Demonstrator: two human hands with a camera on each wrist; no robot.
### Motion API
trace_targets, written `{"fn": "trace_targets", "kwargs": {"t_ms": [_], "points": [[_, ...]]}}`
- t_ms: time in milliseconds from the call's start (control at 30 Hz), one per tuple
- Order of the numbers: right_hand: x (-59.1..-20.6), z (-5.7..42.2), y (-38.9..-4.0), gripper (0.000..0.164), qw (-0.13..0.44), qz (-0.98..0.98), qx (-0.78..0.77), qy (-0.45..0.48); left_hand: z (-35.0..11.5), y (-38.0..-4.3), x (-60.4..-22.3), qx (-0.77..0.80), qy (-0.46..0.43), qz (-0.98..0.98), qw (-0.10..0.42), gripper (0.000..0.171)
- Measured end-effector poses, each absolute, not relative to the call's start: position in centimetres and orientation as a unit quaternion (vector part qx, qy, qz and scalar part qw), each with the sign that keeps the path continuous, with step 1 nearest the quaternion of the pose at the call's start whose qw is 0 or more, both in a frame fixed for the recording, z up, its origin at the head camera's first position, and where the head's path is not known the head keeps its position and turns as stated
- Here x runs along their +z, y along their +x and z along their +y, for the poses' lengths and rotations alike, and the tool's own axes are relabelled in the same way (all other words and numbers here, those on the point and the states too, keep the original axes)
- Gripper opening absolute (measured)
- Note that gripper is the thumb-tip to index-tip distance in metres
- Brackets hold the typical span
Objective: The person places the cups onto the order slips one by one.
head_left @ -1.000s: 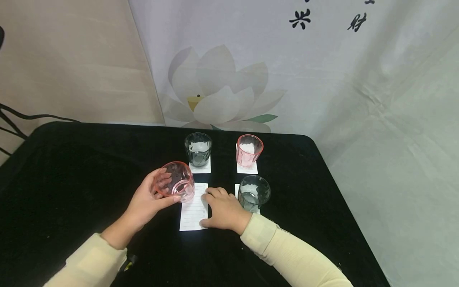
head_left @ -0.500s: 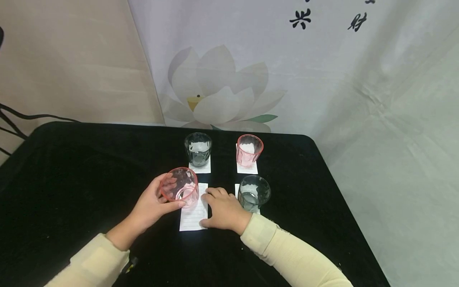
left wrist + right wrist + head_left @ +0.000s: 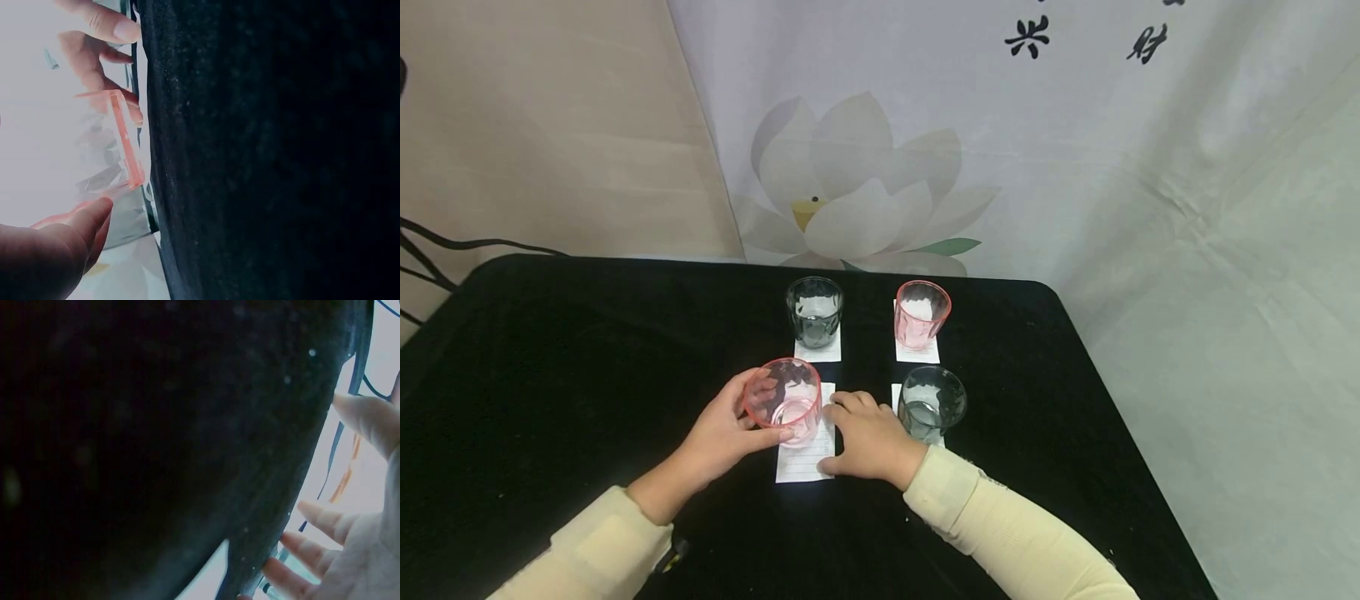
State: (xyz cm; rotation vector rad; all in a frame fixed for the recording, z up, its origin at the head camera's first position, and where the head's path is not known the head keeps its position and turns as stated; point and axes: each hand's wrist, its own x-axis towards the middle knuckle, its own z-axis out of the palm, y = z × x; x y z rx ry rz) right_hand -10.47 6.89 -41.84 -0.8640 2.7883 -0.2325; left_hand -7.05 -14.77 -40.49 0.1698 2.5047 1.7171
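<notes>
My left hand point(image 3: 718, 429) grips a pink faceted glass tumbler point(image 3: 803, 421), thumb on the near side and fingers round the far side. The tumbler is upright, over a narrow slip of lined white paper point(image 3: 805, 467). In the left wrist view the tumbler's base point(image 3: 128, 140) is close to the paper; I cannot tell whether it touches. My right hand point(image 3: 874, 437) rests on the table with fingers spread, thumb and fingertips at the slip's right edge. Behind the right hand a grey glass tumbler point(image 3: 925, 417) stands on another slip, partly hidden.
A grey tumbler point(image 3: 815, 321) stands at the back left and a pink tumbler point(image 3: 917, 329) at the back right, each on a white slip. Black cloth point(image 3: 587, 358) covers the table. A printed curtain point(image 3: 1037, 167) hangs behind it, and dark cables point(image 3: 482, 243) lie at the far left.
My left hand has moved right and toward me with the pink tumbler, which has gone from tilted to upright over the slip. The right hand has stayed in place.
</notes>
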Motion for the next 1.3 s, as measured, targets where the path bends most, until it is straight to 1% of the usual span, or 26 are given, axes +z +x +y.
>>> {"fn": "trace_targets", "kwargs": {"t_ms": [233,633,967,1300], "points": [[-41.6,6.79,-10.39,0.07,0.106,0.947,-0.083,-0.29,-14.76,-7.09,-40.65,0.567,0.061,0.819,0.056,0.085],[-41.69,6.82,-10.41,0.069,0.104,0.947,-0.082,-0.292,-14.42,-7.0,-40.44,0.55,0.061,0.83,0.073,0.09],[-41.67,6.74,-10.43,0.068,0.1,0.948,-0.079,-0.293,-14.39,-7.09,-40.53,0.537,0.067,0.838,0.073,0.091],[-41.49,6.71,-10.51,0.068,0.112,0.947,-0.093,-0.287,-14.33,-7.16,-40.66,0.524,0.077,0.845,0.065,0.09]]}}
